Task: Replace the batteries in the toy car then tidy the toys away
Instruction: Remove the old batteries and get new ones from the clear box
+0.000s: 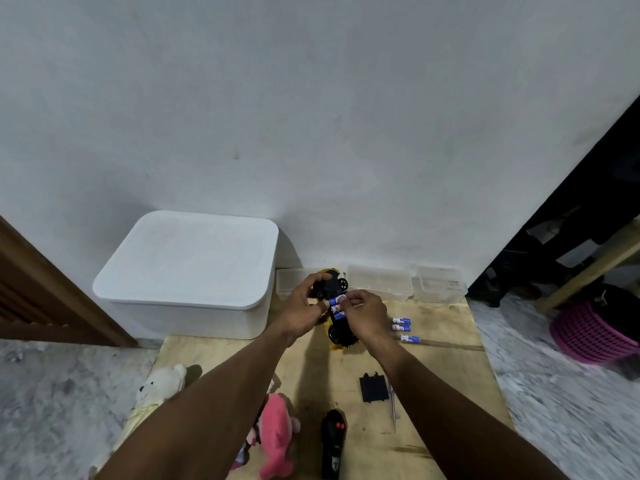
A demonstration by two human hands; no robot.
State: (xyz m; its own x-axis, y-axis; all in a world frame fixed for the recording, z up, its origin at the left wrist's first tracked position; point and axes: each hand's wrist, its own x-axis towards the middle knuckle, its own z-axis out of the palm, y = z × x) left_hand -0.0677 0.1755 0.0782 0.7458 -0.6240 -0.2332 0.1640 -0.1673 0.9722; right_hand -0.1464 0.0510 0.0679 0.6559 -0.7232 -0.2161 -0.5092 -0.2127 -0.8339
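Step in hand: battery swap. Your left hand curls round the far end of the upturned yellow toy car on the plywood board. Your right hand pinches the farthest battery in its bay; going in or out, cannot tell. Battery cover is off, with three loose batteries to the right. Next, likely: seat cells flush, refit cover.

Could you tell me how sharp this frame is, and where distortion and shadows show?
Head view: wide-angle distortion slants the wooden door frame; the floor by the pink basket smears with blur; the left hand gripping the toy car and right hand pinching a battery look fairly sharp; soft arm shadows cross the wooden board.
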